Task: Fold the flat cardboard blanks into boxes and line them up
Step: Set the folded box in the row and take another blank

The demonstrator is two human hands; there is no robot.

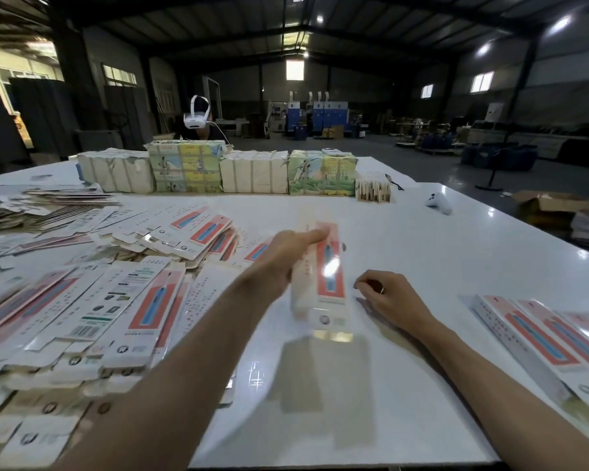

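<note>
A long white carton blank (323,277) with a red and blue panel hangs blurred above the middle of the white table (456,246). My left hand (286,253) holds it along its left side, thumb stretched toward its far end. Just right of the blank, my right hand (385,290) hovers with its fingers curled and holds nothing. Several flat blanks (116,294) lie heaped on the left half of the table. At the right edge lie folded boxes (544,341) side by side in a row.
Wrapped bundles of cartons (218,171) stand in a line across the far side of the table. A white handheld controller (439,202) lies at the far right. A person wearing a white headset (198,119) sits behind the bundles. An open cardboard box (551,202) stands beyond the table's right edge.
</note>
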